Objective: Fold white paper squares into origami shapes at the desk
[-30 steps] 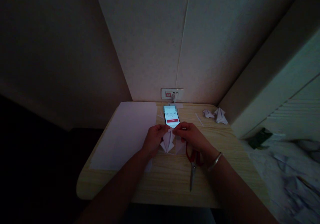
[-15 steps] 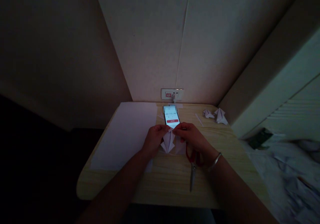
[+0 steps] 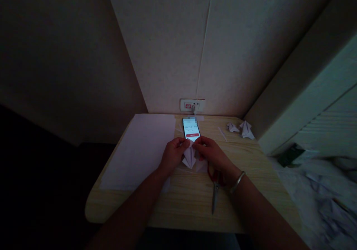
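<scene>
Between my hands is a folded white paper figure [image 3: 190, 159], its pleated end pointing toward me. My left hand [image 3: 173, 154] pinches its far left edge with thumb and forefinger. On the far right edge, my right hand [image 3: 209, 150] pinches the same paper. Just beyond the fingertips lies a lit phone [image 3: 191, 128] with a timer on its screen. A pair of red-handled scissors [image 3: 215, 190] rests below my right wrist, blades toward me, its handles partly covered by the hand.
White paper sheets [image 3: 139, 149] cover the left of the wooden table [image 3: 192, 209]. Two folded paper figures [image 3: 246, 130] stand at the back right, near a thin paper strip [image 3: 222, 134]. A wall socket [image 3: 192, 105] with a plug sits behind the phone.
The folded paper has tilted and shifted slightly to the right, its near end swinging a little away from me. Both hands keep their pinch on it.
</scene>
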`<state>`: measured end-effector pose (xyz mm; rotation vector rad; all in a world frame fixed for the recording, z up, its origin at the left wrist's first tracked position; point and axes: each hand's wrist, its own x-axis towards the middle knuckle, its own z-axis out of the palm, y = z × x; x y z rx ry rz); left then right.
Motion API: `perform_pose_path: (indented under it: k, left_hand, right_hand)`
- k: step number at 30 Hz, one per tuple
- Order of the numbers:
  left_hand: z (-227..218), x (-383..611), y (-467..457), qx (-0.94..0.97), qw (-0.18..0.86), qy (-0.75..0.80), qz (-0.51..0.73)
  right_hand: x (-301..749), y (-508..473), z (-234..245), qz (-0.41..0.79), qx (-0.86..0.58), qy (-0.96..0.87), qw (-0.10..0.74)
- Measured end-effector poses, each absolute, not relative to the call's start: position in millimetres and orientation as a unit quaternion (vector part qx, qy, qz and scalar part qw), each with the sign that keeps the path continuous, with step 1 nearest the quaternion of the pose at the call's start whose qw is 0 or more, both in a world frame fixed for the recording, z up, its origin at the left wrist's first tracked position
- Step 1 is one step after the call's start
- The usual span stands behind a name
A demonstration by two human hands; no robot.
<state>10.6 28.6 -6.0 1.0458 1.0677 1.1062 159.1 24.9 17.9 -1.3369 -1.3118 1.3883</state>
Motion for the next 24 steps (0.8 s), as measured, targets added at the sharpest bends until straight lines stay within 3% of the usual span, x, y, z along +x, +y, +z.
perform_pose_path:
  k: [13, 24]
  left_hand:
    - [0.2, 11.5, 27.8, 0.43, 0.615, 0.434, 0.498]
    - [9.9, 10.8, 25.7, 0.389, 0.614, 0.404, 0.556]
  right_hand:
    - [157.5, 26.9, 16.0, 0.613, -0.479, -0.416, 0.47]
    - [160.9, 25.9, 21.2, 0.603, -0.476, -0.475, 0.43]
